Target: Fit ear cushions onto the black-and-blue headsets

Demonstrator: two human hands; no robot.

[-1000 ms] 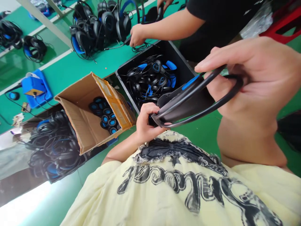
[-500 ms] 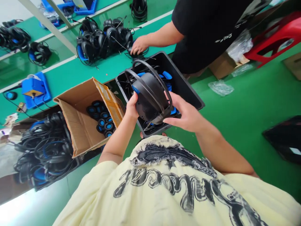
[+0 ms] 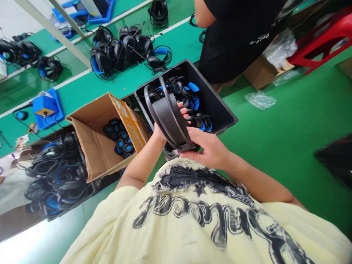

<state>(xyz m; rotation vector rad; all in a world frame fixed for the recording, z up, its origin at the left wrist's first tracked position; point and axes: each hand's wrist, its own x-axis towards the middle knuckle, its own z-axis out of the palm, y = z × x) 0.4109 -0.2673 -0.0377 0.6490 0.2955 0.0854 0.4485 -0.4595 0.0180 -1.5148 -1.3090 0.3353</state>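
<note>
A black headset (image 3: 169, 119) with a wide inner headband and two thin outer hoops is held between both hands, close to my body. My left hand (image 3: 162, 132) grips it from the left and underneath, its fingertips showing past the far side of the band. Around the near end, by the ear cup, my right hand (image 3: 207, 148) is closed with the thumb below. The ear cups are mostly hidden by the band and hands. Beneath it stands a dark grey plastic bin (image 3: 224, 113) with several black and blue headsets (image 3: 192, 97) inside.
Left of the bin, an open cardboard box (image 3: 96, 150) holds round blue-centred ear cups (image 3: 125, 143). Piled headsets (image 3: 60, 172) lie farther left. More headsets (image 3: 118, 51) rest on the green bench (image 3: 77, 88). A co-worker in black (image 3: 239, 40) stands beyond the bin; a red stool (image 3: 321, 44) is at right.
The headset has turned and come nearer my body, and my left fingers now show behind its band. The co-worker's hand has left the bench, leaving a headset with a blue band there.
</note>
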